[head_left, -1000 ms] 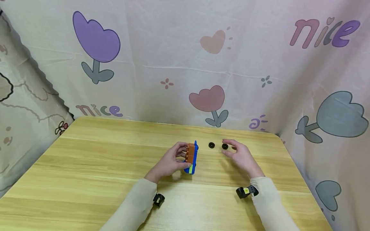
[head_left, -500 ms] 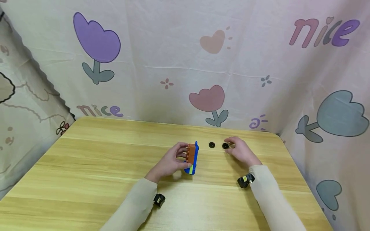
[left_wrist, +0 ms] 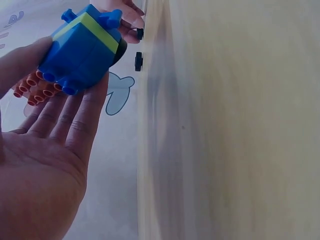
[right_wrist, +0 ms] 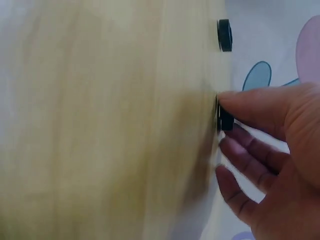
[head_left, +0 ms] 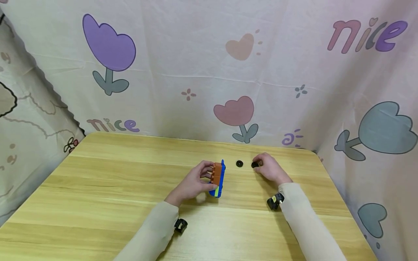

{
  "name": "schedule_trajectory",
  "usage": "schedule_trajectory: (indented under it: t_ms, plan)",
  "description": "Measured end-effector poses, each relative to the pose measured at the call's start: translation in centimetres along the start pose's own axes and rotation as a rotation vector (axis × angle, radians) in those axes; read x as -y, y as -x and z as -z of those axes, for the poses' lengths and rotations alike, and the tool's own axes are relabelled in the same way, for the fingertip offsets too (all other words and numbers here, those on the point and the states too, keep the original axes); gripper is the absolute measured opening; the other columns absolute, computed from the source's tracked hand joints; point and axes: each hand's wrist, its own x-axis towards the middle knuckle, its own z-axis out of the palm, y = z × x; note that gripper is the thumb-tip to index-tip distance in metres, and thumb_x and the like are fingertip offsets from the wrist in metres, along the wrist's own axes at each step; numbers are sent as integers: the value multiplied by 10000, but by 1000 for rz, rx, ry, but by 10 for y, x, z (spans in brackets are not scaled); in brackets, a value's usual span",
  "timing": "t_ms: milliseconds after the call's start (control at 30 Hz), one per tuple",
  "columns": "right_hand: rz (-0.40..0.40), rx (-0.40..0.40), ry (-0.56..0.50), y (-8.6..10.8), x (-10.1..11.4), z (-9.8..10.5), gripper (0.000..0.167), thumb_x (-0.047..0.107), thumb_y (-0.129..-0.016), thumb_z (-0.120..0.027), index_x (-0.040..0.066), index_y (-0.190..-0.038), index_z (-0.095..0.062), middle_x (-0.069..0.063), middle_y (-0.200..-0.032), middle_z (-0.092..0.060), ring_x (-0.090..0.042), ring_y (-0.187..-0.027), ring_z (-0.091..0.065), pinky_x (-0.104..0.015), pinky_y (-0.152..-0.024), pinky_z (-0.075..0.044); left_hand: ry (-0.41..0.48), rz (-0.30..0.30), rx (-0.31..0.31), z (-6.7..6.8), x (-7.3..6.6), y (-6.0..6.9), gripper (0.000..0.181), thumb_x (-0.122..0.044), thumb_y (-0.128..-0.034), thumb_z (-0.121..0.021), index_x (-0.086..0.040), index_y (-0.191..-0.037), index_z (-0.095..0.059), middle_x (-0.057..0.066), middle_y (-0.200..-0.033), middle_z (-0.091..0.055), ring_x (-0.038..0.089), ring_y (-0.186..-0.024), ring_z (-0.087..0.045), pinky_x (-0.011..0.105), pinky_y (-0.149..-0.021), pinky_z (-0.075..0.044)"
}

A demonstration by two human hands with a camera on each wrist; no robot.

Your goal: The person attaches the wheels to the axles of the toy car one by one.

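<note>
Right hand: fingers narrowed about the black wheel, thumb touching it; how firm the pinch is, or whether the wheel is lifted, I cannot tell.
Wheel pinch: best taken, I judge, on opposite sides of the rim, low by the bench, then raised straight so it does not slip.
Left hand: holds the blue-and-orange block toy between thumb and fingers; a steady hold should help.
Black wheel's place: at the right fingertips, nine o'clock from the palm.
Second wheel: on the bench, nine o'clock from the right fingertips, two o'clock from the block toy.
</note>
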Motion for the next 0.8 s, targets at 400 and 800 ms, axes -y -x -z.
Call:
schedule_trajectory:
  t_ms: [400,800]
  plan:
    - [-35,-5,-30,7,4,0,292,11,-859,-700,-76,-1129,-630,-179,-1046,-558,-331,-967,-585,-485,-900,-478,17,-7,27,-1,1,0,634,11,-851,-737,-49,-1392,-412,89,-1280,-587,262,-1072,-578,392,-925,-503]
    - [23,-60,-96,20,16,4,297,-45,-843,-689,-79,-1132,-628,-174,-1054,-555,-333,-959,-608,-456,-870,-509,17,6,13,1,1,-1,592,-44,-870,-734,-66,-1378,-432,77,-1250,-602,262,-1044,-580,407,-906,-508]
